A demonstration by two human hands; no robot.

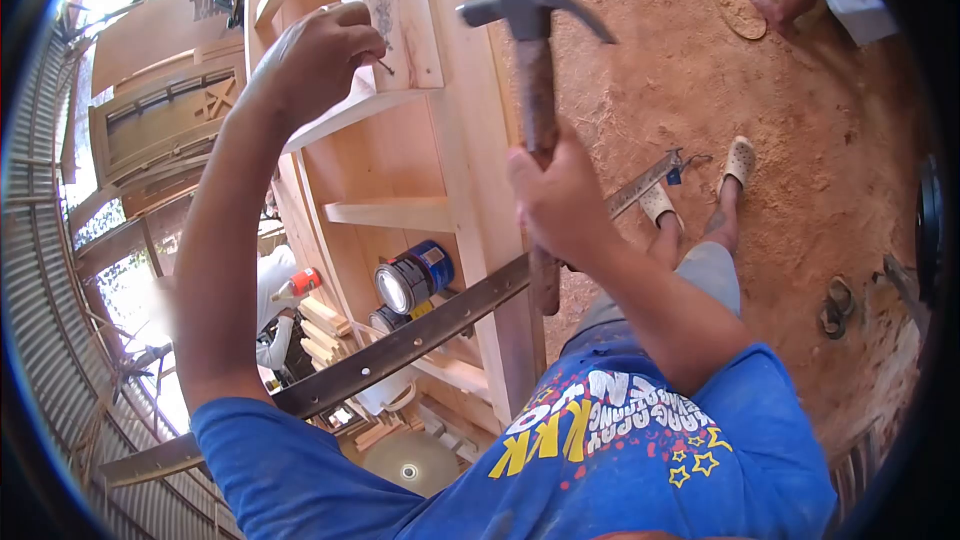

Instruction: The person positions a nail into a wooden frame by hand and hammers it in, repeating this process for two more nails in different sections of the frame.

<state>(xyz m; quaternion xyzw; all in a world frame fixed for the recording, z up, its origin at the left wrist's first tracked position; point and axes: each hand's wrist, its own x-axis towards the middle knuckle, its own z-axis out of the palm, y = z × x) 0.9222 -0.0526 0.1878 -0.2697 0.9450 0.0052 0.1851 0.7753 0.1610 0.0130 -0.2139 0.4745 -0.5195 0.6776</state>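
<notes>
My right hand is wrapped round the brown handle of a claw hammer. The hammer is raised, its grey head at the upper middle and its claw pointing right. Beside the upper boards of a pale wooden frame, my left hand has its fingers bent in a pinch. A thin nail sticks out from these fingertips, close to the wood. The hammer head is apart from the nail and the wood.
A long metal bar with holes crosses below the hands. Cans stand inside the frame, near an orange bottle. A circular blade shows below. Another person's hand or foot is at the upper right, over reddish ground.
</notes>
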